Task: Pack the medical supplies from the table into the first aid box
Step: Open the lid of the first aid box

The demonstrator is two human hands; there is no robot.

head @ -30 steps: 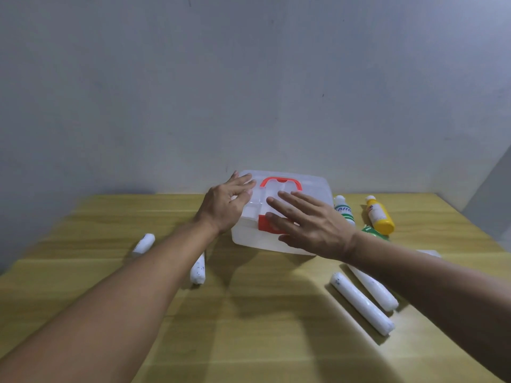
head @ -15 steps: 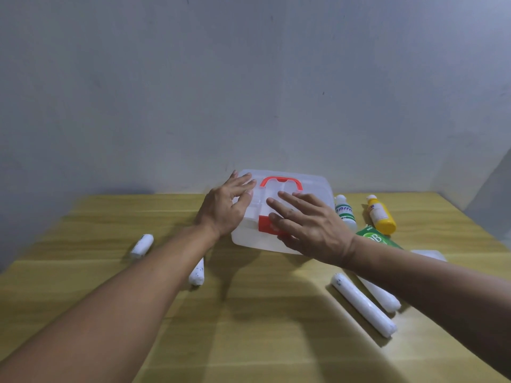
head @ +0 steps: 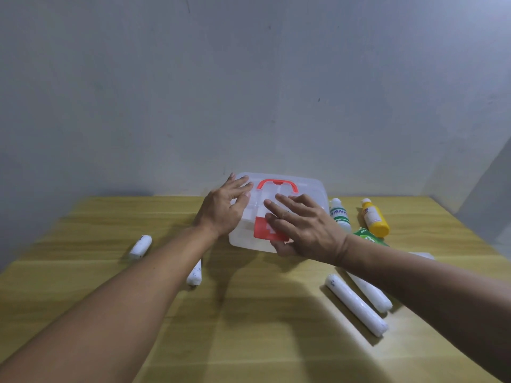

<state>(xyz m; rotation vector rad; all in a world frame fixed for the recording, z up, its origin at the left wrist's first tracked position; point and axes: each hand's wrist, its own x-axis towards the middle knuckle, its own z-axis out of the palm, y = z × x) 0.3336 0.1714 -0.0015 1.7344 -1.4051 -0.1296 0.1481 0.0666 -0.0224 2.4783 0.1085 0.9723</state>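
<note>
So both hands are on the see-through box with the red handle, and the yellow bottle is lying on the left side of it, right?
Not quite. The head view shows the yellow bottle lying to the right of the box, beside the white bottle. The rest is right: the left hand and right hand are both on the box with its red handle.

First aid box (head: pixel 309 189): translucent white, lid closed, red handle (head: pixel 277 184) on top, red latch panel (head: pixel 264 230) facing front; sits at the desk's far edge, centre. Two short white rolls (head: pixel 140 246) (head: pixel 194 274) lie toward the left edge. Two long white rolls (head: pixel 356 308) (head: pixel 372 295) lie side by side toward the right edge. White bottle with green label (head: pixel 340 214), yellow bottle (head: pixel 374 217) and green packet (head: pixel 366 236) lie near the far right corner.
</note>
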